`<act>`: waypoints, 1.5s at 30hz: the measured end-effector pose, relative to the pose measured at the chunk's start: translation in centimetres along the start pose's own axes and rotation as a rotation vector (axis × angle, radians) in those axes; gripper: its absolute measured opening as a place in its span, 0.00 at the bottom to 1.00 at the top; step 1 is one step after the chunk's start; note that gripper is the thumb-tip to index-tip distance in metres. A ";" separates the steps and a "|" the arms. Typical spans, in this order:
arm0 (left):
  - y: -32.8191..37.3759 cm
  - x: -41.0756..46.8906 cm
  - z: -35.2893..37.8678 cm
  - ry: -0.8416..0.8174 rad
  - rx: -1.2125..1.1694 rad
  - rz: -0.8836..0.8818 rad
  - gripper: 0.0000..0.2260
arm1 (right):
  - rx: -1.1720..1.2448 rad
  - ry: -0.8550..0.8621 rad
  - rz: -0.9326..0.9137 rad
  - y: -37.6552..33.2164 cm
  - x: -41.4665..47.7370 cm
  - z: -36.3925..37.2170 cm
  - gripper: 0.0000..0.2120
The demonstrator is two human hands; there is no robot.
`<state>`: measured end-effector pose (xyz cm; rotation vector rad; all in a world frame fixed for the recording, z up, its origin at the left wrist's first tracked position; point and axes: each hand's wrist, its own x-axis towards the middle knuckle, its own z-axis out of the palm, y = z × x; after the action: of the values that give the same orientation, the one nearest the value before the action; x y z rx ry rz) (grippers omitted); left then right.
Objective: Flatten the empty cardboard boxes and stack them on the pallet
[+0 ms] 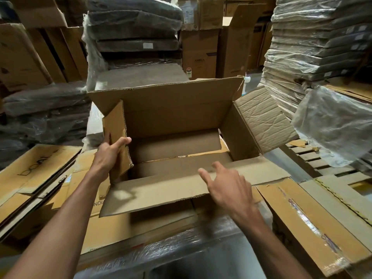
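One open cardboard box [175, 115] sits dead ctr in front of you, upright, all 4 top flaps out, its closed btm flaps showing inside. Your L hand [109, 152] grips the left flap [115, 125], which stands nearly upright: thumb hooked over the inner face, fingers wrapped round the outer side. Your R hand [227, 186] is slack & spread, holding nothing, over the right end of the near flap [161, 190]. It's motion-blurred, so can't tell if it touches the card. The near flap folds out toward you, the far flap [167, 95] stands up, and the creased right flap [263, 119] splays outward. Flattened boxes [34, 168] lie under the box & spread to your left. Just to your right lies a taped carton [314, 210]. Beyond it a wooden pallet [314, 160] shows bare slats, w/ loose plastic film [332, 125] hanging over it. Shrink-wrapped stacks [134, 27] rise behind the box & at far right.
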<state>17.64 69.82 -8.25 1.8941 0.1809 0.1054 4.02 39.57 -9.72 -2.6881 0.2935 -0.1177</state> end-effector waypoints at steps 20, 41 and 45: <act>1.9 -3.3 -0.4 -0.102 0.048 -0.034 0.30 | 0.516 0.354 0.111 0.0 2.8 1.4 0.12; 12.2 -9.6 -4.0 -0.294 0.147 0.182 0.07 | 0.614 0.255 -0.249 -3.9 13.6 -8.1 0.14; 15.0 -11.7 -3.6 -0.386 0.412 0.295 0.06 | 0.618 0.180 -0.279 -8.5 13.9 -10.2 0.32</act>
<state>6.67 66.37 7.30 2.2994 -0.3676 -0.1082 17.87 39.78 3.64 -2.0873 -0.0651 -0.4554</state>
